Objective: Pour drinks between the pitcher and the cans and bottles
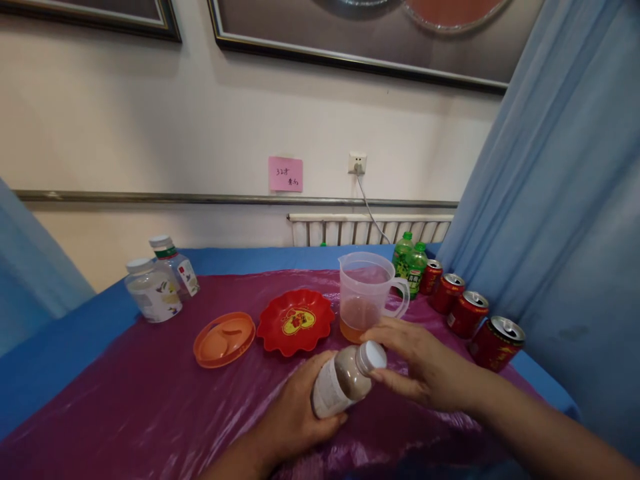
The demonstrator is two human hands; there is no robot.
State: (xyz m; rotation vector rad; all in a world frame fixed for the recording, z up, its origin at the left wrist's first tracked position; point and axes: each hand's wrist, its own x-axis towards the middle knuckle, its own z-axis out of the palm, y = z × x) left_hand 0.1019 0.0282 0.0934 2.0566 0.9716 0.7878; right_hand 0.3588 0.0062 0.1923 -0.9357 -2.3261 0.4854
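Note:
My left hand (305, 403) is wrapped round a clear bottle (344, 383) with a white label, tilted to the right above the table. My right hand (417, 363) has its thumb and fingers at the bottle's white cap (373, 358), which sits on the neck. Just behind them stands a translucent measuring jug (364, 290) with some amber liquid in its bottom. To the left of the jug lie a red scalloped plate (270, 330) with a yellow print and an orange divided dish (205, 350).
Two clear white-capped bottles, one a wide bottle (154, 293) and one a taller bottle (177, 270), stand at the left. Green bottles (415, 270) and several red cans (467, 313) line the right side beside a blue curtain (565, 200). Purple plastic sheeting (150, 393) covers the blue table.

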